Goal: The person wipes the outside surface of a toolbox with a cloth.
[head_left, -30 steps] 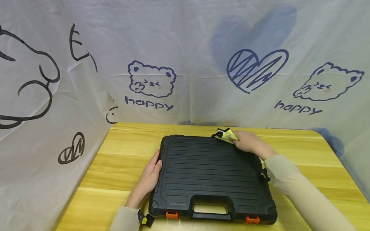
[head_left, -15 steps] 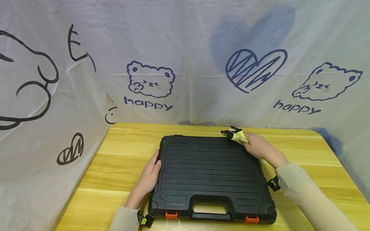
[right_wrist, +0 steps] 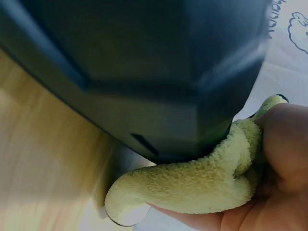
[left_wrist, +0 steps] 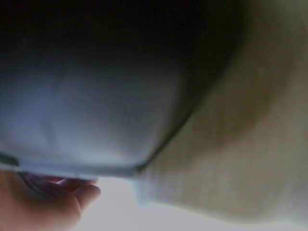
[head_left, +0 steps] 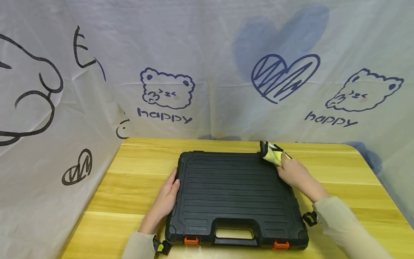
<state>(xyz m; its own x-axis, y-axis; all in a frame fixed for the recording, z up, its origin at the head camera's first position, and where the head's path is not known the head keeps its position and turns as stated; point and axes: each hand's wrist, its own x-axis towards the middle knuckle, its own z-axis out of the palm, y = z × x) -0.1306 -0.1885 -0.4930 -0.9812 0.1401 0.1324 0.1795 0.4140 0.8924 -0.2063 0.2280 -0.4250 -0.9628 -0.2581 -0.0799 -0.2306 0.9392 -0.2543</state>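
Note:
A black plastic tool case [head_left: 233, 190] with a ridged lid lies flat on the table, its handle and orange latches facing me. Along its left side rests my left hand [head_left: 166, 194], fingers laid against the wall and thumb by the top edge; in the left wrist view the case partly hides the fingers. My right hand [head_left: 295, 176] grips a bunched yellow cloth [head_left: 273, 154] with black edging at the far right corner. The right wrist view shows the fluffy cloth [right_wrist: 192, 187] pressed against the case corner [right_wrist: 163, 125].
The wood-grain table [head_left: 136, 158] carries the case near its front edge. A pale cloth backdrop [head_left: 226, 108] with drawn bears and hearts stands behind the table and along its left side. Wrist-worn camera straps [head_left: 310, 218] hang by both sleeves.
My right hand has moved the yellow cloth rightward along the case's far edge to the far right corner. The left hand and the case have stayed in place.

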